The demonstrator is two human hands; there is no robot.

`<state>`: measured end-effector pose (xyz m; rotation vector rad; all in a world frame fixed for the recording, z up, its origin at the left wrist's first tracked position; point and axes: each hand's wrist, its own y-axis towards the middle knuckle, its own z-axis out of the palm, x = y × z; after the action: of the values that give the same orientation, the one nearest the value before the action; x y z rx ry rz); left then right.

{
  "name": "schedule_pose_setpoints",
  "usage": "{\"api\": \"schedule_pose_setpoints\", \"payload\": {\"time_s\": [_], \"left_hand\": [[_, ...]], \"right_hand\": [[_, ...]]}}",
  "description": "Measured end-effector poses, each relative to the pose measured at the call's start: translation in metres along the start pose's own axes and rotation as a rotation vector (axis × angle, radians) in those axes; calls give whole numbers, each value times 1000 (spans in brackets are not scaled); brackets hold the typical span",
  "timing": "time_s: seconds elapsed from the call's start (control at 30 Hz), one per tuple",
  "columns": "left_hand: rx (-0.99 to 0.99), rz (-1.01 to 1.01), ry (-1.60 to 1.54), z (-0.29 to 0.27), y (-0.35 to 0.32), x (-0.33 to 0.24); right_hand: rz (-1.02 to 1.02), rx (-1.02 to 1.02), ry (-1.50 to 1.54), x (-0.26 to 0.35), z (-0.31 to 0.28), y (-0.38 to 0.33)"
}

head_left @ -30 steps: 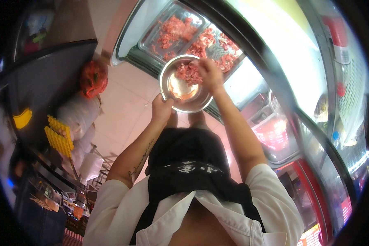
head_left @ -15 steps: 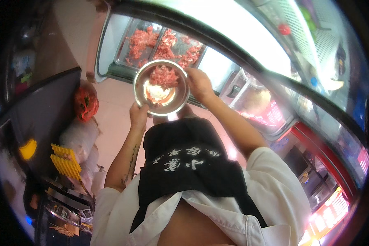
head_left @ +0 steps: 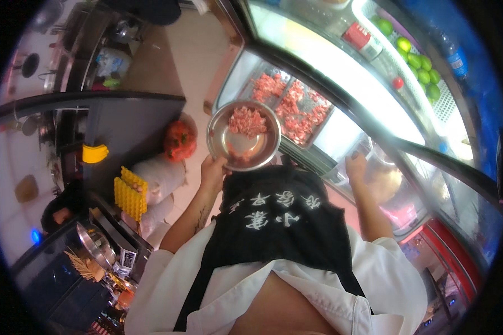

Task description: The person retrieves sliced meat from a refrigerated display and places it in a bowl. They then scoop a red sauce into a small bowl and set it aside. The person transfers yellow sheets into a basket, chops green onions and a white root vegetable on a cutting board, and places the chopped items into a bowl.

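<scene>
My left hand [head_left: 212, 174] is closed on the near-left rim of a round steel bowl [head_left: 272, 146]. A clump of raw minced meat [head_left: 247, 121] sits toward the bowl's far side, and reddish liquid shows on its bottom. My right hand [head_left: 356, 166] is off the bowl, fingers curled, over the edge of the lit cold case beside a clear container [head_left: 384, 181] with something pale inside. What its fingers grip, if anything, is hidden. Past the bowl, clear trays of raw meat [head_left: 300, 114] lie inside the open case.
Limes [head_left: 422, 70] lie in a white perforated basket [head_left: 450, 109] at the upper right, near a water bottle [head_left: 457, 60]. On the left are a dark panel [head_left: 128, 120], a bag of red produce [head_left: 180, 139], yellow egg trays [head_left: 130, 195] and a counter with a steel pan [head_left: 96, 247].
My right hand has let go of the bowl and moved right to the cold case's edge. My left hand still holds the bowl. The whole view has swung, showing more on the left.
</scene>
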<state>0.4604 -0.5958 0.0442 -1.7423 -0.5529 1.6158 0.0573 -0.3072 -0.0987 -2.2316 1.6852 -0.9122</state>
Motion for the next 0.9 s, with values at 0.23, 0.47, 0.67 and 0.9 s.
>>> {"api": "schedule_pose_setpoints", "payload": {"time_s": [0.23, 0.47, 0.67, 0.9], "left_hand": [[-66, 96, -24, -26, 10, -12], [-62, 145, 6, -78, 65, -56], [34, 70, 118, -114, 100, -107], [169, -6, 371, -147, 146, -167]], "right_hand": [[-219, -2, -32, 56, 65, 32], [-188, 135, -39, 231, 135, 51], [-539, 225, -275, 349, 185, 52], [-248, 279, 187, 427, 206, 12]]}}
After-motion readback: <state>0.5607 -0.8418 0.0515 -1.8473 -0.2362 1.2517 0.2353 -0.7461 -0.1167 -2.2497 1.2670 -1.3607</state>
